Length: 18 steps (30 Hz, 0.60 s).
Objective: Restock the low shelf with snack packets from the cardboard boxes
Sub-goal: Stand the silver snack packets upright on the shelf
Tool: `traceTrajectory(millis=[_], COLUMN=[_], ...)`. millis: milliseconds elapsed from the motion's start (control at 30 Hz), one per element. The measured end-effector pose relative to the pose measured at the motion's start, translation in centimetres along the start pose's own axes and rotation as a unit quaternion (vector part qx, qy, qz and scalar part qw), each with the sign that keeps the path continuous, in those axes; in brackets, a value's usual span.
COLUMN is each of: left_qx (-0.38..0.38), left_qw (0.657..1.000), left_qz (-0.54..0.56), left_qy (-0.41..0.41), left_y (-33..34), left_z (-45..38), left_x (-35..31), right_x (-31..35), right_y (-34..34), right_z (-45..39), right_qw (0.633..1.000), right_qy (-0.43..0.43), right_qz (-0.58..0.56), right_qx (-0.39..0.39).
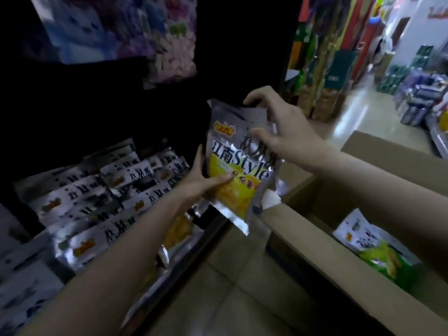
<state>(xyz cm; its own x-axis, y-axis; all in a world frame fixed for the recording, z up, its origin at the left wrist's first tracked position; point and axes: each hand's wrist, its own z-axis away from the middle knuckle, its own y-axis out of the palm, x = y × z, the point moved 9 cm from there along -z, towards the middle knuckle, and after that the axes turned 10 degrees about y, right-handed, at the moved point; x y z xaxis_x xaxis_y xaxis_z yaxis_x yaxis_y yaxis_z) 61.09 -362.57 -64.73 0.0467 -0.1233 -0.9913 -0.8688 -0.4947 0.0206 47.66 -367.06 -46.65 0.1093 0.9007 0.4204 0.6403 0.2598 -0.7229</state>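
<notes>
A: Head view, label entry. What is read on the held snack packet (238,166)?

B: "Style" is read in large dark letters, preceded by the characters 江南. An orange logo patch is seen near the top left of the face; its writing cannot be made out. The lower half is printed yellow, the upper half silver-grey.

A: Orientation?

B: The long axis is held near vertical, top edge up and tilted slightly left, printed face turned to the camera. It is held in the air between the low shelf (135,311) and the cardboard box (339,260).

A: Hands?

B: The lower left edge is gripped by the left hand (203,178), thumb laid across the yellow print. The top right is pinched by the right hand (281,124), fingers curled over the upper edge. More packets seem to be stacked behind the front one.

A: Elsewhere?

B: Matching shelved packets (101,202) are seen lying in rows on the shelf. A green packet (378,251) is seen inside the box, lettering blurred.
</notes>
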Motion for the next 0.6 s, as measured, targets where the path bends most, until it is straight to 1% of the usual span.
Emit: traceTrajectory(millis=[100, 200, 267, 367, 433, 467, 500, 533, 600], left_qx=[0.020, -0.009, -0.051, -0.188, -0.281, -0.324, -0.360, -0.390, -0.422], left_qw=[0.997, 0.994, 0.994, 0.979, 0.954, 0.937, 0.920, 0.908, 0.891], left_qz=[-0.060, -0.089, -0.070, -0.016, 0.057, 0.090, 0.096, 0.072, 0.003], left_qy=[-0.044, -0.065, -0.066, -0.082, -0.089, -0.099, -0.117, -0.137, -0.168], left_y=[-5.6, -9.5, -10.8, -11.8, -10.8, -10.0, -9.6, -9.4, -9.6], left_z=[0.3, 0.5, 0.0, -1.3, -1.9, -2.1, -2.3, -2.5, -3.4], left_x=[2.7, 5.1, 6.3, 9.4, 12.2, 13.6, 14.8, 15.5, 16.2], right_x=[-0.4, -1.6, -3.1, -6.5, -8.3, -9.0, -9.6, -10.1, -11.6], right_y=[5.9, 11.9, 15.2, 19.0, 21.9, 23.4, 24.6, 25.6, 26.4], right_z=[-3.4, -5.2, -6.0, -8.0, -9.1, -9.4, -9.6, -9.8, -9.8], right_qw=[0.995, 0.979, 0.969, 0.971, 0.961, 0.948, 0.936, 0.929, 0.933], right_qy=[0.046, 0.062, 0.068, 0.095, 0.093, 0.074, 0.059, 0.052, 0.067], right_qz=[-0.007, 0.037, 0.069, 0.114, 0.207, 0.270, 0.316, 0.337, 0.330], right_qx=[0.090, 0.193, 0.226, 0.189, 0.157, 0.148, 0.146, 0.145, 0.129])
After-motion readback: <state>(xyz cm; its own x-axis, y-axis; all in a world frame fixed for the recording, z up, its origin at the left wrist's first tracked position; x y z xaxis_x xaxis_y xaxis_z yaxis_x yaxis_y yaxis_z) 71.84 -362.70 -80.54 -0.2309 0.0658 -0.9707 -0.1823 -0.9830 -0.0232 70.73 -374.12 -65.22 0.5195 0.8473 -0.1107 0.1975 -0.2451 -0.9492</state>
